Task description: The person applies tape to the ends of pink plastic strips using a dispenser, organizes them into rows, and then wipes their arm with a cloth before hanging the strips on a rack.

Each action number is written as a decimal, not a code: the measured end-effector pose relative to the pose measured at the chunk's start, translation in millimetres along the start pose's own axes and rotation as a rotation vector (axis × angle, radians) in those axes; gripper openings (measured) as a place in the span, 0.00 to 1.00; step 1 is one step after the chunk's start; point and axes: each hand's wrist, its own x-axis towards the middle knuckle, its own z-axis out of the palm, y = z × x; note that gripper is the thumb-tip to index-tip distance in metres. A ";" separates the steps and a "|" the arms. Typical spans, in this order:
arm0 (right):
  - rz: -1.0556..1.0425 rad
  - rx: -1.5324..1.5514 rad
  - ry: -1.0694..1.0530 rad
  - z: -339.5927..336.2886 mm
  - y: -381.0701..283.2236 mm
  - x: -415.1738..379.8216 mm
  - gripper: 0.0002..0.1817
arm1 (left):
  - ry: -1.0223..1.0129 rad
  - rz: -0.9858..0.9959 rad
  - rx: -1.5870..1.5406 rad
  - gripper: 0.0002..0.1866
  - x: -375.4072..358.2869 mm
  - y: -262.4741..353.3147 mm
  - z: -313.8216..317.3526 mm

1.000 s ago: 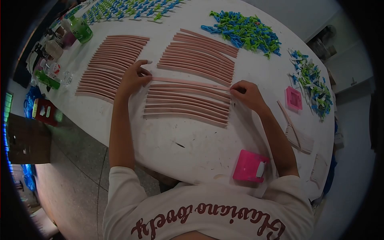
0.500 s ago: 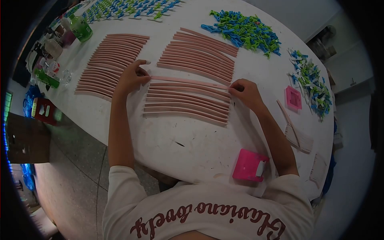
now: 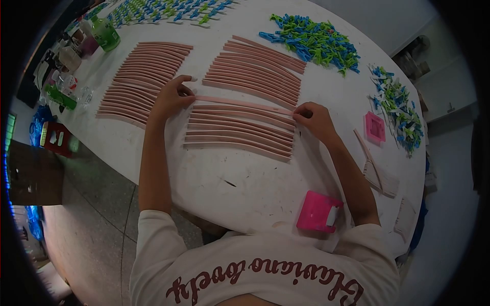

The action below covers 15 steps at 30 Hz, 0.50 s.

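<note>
Strip (image 3: 244, 104) held at 2 ends, L hand (image 3: 171, 98) & R hand (image 3: 314, 119).

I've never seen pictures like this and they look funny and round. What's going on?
There is no robot here, just a person with bare hands. The pictures come from one camera worn on the person's head, looking forward and down. The left hand and right hand hold a pink strip, one at each end. Other strips lie in groups on the white table. Farther away are blue and green clips and a green bottle.
</note>
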 end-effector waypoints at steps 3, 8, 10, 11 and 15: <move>-0.003 0.034 -0.001 0.9 2.4 0.0 0.09 | -0.004 0.000 0.005 0.30 -0.2 0.1 0.0; 0.013 0.051 -0.016 1.2 8.0 1.6 0.09 | -0.016 0.004 -0.008 0.28 -1.2 3.4 0.0; 0.020 0.049 -0.015 0.9 7.7 1.6 0.09 | -0.024 -0.006 -0.045 0.29 0.4 1.6 -0.7; 0.027 0.048 -0.014 0.9 7.5 1.4 0.09 | -0.033 -0.016 -0.081 0.29 1.0 0.7 -1.0; 0.022 0.041 -0.008 0.8 7.1 0.9 0.09 | -0.016 -0.044 -0.133 0.31 -1.7 5.6 -1.1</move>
